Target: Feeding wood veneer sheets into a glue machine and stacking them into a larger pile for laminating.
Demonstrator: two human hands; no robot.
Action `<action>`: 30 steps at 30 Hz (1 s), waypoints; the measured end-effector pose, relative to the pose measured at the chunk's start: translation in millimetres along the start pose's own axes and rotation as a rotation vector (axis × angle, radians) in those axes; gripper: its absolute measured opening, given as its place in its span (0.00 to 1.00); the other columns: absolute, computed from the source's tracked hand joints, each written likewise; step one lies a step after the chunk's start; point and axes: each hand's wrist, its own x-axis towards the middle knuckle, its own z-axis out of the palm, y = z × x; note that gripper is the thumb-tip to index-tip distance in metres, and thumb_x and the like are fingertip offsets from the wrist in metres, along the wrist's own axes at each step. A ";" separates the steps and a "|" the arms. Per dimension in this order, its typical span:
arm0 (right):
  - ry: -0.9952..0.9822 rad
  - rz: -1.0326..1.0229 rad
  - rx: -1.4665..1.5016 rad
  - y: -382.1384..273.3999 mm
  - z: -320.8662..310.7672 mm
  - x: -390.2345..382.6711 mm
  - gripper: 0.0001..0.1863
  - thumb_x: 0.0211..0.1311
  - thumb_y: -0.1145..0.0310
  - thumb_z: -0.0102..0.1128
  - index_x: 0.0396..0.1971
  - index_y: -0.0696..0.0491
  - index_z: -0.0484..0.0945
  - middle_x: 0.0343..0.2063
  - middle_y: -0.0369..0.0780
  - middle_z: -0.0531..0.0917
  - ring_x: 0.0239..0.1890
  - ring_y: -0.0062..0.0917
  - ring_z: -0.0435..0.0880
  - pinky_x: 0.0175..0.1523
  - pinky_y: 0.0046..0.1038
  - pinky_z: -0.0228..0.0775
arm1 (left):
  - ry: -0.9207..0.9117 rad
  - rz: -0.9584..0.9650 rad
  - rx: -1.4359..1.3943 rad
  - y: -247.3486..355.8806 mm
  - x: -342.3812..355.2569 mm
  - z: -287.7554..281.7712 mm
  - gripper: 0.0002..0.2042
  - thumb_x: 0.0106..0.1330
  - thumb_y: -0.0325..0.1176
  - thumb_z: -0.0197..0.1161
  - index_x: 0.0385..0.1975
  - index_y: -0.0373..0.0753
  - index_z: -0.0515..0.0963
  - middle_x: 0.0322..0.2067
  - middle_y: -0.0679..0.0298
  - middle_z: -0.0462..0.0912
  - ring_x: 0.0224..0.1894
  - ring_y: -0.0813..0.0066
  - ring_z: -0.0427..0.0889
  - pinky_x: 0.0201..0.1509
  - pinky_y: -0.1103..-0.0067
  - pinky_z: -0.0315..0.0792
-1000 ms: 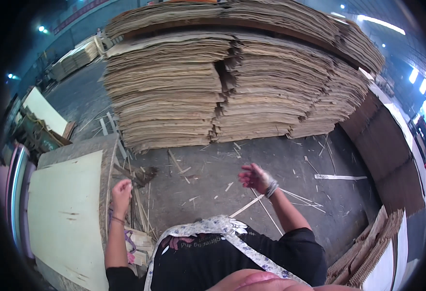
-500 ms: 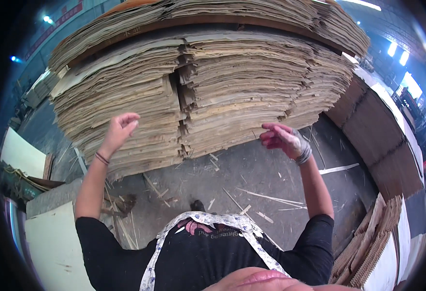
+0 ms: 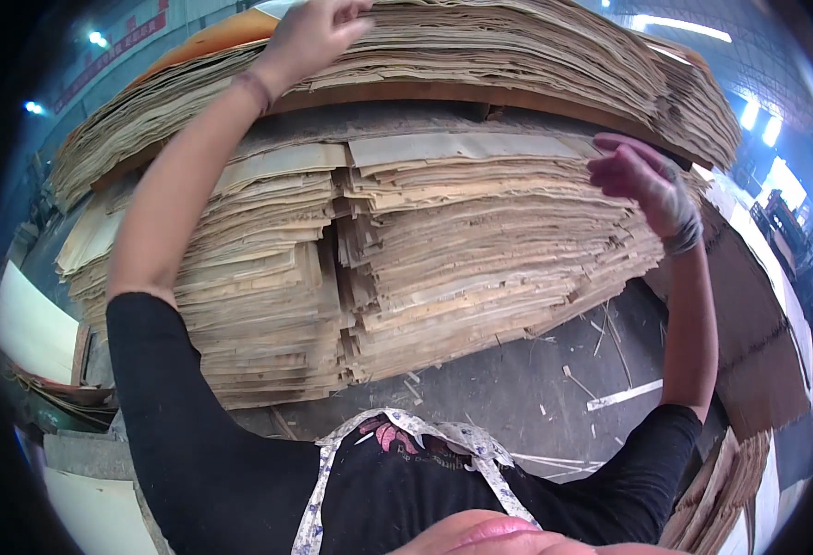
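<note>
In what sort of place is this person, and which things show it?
Probably a veneer or plywood workshop: large stacks of thin wooden sheets stand in front, wood strips are scattered on the grey floor, and a long lamp shines overhead.

The lower stack of thin wooden veneer sheets (image 3: pixel 508 250) is streaked in horizontal layers of tan, cream and grey-brown, while the long upper stack of veneer sheets (image 3: pixel 499 55) shows straw and brown bands over a flat reddish-brown board (image 3: pixel 397 92). The short-sleeved black cloth shirt (image 3: pixel 240 462) bears a pink flower print (image 3: pixel 393 437), and the white fabric apron strap (image 3: pixel 314 509) is dotted with small blue-violet flowers. The hard floor (image 3: pixel 480 375) is dull grey.
</note>
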 end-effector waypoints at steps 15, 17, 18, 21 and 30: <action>0.276 -0.778 -0.459 -9.0 -101.3 279.0 0.24 0.63 0.58 0.53 0.56 0.52 0.68 0.48 0.43 0.78 0.50 0.31 0.78 0.54 0.29 0.68 | -0.019 0.019 0.590 -75.0 197.3 116.4 0.37 0.42 0.57 0.69 0.52 0.42 0.69 0.50 0.51 0.72 0.55 0.56 0.70 0.58 0.66 0.64; 0.332 -0.716 -0.583 -10.0 -102.5 292.5 0.30 0.57 0.58 0.61 0.57 0.56 0.65 0.48 0.47 0.77 0.52 0.34 0.75 0.56 0.30 0.67 | 0.101 0.024 0.557 -85.7 209.1 114.8 0.31 0.45 0.56 0.68 0.46 0.43 0.72 0.45 0.55 0.77 0.49 0.59 0.76 0.51 0.67 0.69; 0.373 -0.780 -0.689 -10.6 -98.4 305.0 0.32 0.57 0.56 0.61 0.58 0.56 0.63 0.47 0.47 0.78 0.52 0.33 0.75 0.56 0.30 0.67 | 0.143 0.038 0.584 -88.8 216.1 115.4 0.30 0.46 0.55 0.68 0.46 0.43 0.72 0.44 0.56 0.78 0.48 0.59 0.76 0.50 0.67 0.70; 0.303 -0.886 -0.734 -13.4 -88.1 336.8 0.37 0.57 0.49 0.59 0.61 0.56 0.60 0.47 0.48 0.78 0.53 0.35 0.75 0.57 0.31 0.66 | 0.257 0.031 0.655 -92.0 234.2 117.5 0.26 0.49 0.51 0.67 0.45 0.44 0.73 0.42 0.59 0.80 0.48 0.62 0.77 0.49 0.67 0.70; 0.625 -0.742 -1.172 -27.7 -90.0 392.4 0.35 0.59 0.45 0.52 0.60 0.53 0.62 0.47 0.50 0.77 0.52 0.40 0.74 0.56 0.34 0.65 | 0.171 0.073 0.484 -87.4 235.4 128.0 0.20 0.54 0.40 0.63 0.46 0.41 0.74 0.44 0.53 0.79 0.50 0.58 0.76 0.53 0.70 0.69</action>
